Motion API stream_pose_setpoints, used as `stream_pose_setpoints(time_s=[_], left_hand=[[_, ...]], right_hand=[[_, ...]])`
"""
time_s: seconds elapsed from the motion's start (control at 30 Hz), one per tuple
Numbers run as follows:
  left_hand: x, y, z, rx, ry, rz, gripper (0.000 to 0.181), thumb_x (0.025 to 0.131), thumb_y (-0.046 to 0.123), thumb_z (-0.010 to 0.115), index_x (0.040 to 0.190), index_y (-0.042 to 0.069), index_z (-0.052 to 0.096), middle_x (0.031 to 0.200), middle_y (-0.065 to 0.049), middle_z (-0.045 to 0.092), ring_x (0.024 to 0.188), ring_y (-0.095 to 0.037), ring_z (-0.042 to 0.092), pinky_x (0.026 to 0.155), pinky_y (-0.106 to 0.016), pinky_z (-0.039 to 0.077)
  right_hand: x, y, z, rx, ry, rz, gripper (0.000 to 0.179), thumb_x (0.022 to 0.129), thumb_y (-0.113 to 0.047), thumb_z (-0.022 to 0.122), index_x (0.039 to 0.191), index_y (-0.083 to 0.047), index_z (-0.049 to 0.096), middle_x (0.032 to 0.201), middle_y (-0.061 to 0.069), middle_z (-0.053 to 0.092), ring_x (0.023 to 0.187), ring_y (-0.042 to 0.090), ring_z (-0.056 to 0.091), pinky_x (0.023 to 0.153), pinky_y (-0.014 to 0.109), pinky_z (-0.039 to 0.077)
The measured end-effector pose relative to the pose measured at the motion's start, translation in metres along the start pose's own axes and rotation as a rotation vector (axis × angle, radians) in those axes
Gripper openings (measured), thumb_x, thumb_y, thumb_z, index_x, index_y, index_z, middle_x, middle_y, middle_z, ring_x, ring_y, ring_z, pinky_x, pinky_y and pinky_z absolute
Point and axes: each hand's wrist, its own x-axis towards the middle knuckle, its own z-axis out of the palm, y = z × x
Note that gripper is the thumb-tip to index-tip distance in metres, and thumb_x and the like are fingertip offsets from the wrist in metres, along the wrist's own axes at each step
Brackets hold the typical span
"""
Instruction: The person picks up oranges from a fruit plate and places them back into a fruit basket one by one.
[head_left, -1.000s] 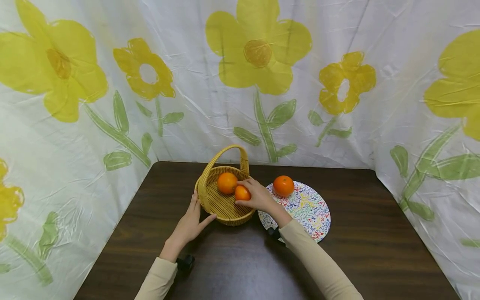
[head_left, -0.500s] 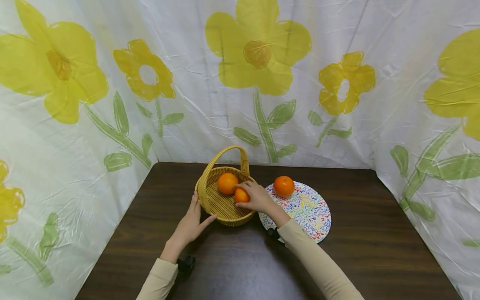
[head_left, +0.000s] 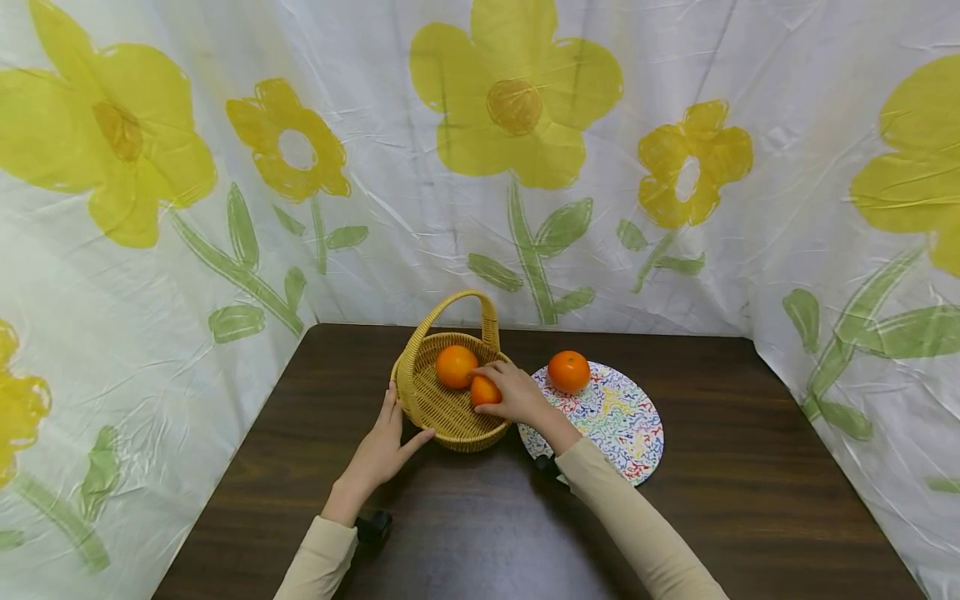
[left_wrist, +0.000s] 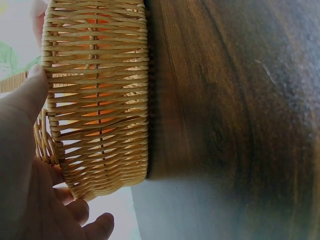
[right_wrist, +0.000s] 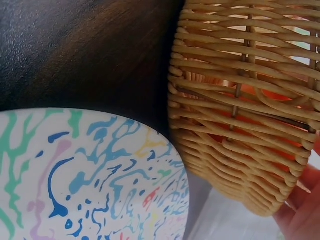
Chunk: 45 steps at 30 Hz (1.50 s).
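Over the last second I see almost no shift: just below frame centre, the right hand curls thumb and fingers round one orange inside the basket, so I judge it not yet released. The left hand, spread wide, rests against the basket's left side.

Basket yellow-tan; fruit orange; plate white (multicoloured squiggles throughout).
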Motion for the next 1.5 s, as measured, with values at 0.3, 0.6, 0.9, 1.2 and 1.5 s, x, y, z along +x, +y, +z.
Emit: stream_pose_setpoints(time_s=[0.3, 0.6, 0.9, 1.2, 1.5], left_hand=[[0.001, 0.000, 0.002, -0.005, 0.002, 0.008, 0.094, 0.086, 0.064, 0.046, 0.150, 0.007, 0.007, 0.155, -0.010, -0.014, 0.137, -0.039, 0.023, 0.098, -0.052, 0.038], [0.001, -0.002, 0.002, 0.006, 0.021, 0.026, 0.093, 0.087, 0.063, 0.046, 0.150, 0.006, 0.007, 0.155, -0.012, -0.012, 0.137, -0.039, 0.022, 0.097, -0.052, 0.039], [0.000, 0.000, 0.001, -0.007, 0.012, 0.013, 0.094, 0.086, 0.063, 0.047, 0.150, 0.007, 0.005, 0.155, -0.012, -0.011, 0.136, -0.039, 0.025, 0.096, -0.053, 0.040], [0.000, -0.001, 0.001, -0.010, 0.030, 0.027, 0.093, 0.086, 0.062, 0.047, 0.150, 0.008, 0.006, 0.155, -0.014, -0.010, 0.136, -0.040, 0.024, 0.096, -0.054, 0.040], [0.000, -0.001, 0.002, -0.002, 0.030, 0.026, 0.094, 0.086, 0.063, 0.047, 0.150, 0.006, 0.007, 0.155, -0.014, -0.010, 0.136, -0.040, 0.023, 0.096, -0.054, 0.040]], right_hand=[[-0.005, -0.001, -0.010, 0.054, 0.031, 0.020, 0.059, 0.078, -0.043, 0.071, 0.130, -0.021, 0.054, 0.130, 0.009, 0.050, 0.117, 0.030, 0.047, 0.094, 0.052, 0.040], [-0.012, 0.004, -0.020, 0.074, 0.067, 0.027, 0.058, 0.079, -0.044, 0.070, 0.130, -0.019, 0.055, 0.130, 0.007, 0.050, 0.116, 0.028, 0.049, 0.092, 0.051, 0.041], [-0.019, 0.011, -0.024, 0.088, 0.100, 0.036, 0.055, 0.081, -0.044, 0.068, 0.129, -0.018, 0.056, 0.129, 0.005, 0.051, 0.117, 0.026, 0.049, 0.093, 0.050, 0.041], [-0.026, 0.019, -0.030, 0.119, 0.141, 0.046, 0.053, 0.085, -0.043, 0.064, 0.130, -0.017, 0.055, 0.128, 0.003, 0.052, 0.117, 0.025, 0.049, 0.096, 0.049, 0.040], [-0.033, 0.025, -0.037, 0.135, 0.170, 0.061, 0.050, 0.086, -0.039, 0.065, 0.129, -0.016, 0.056, 0.127, 0.006, 0.052, 0.116, 0.027, 0.050, 0.095, 0.051, 0.041]])
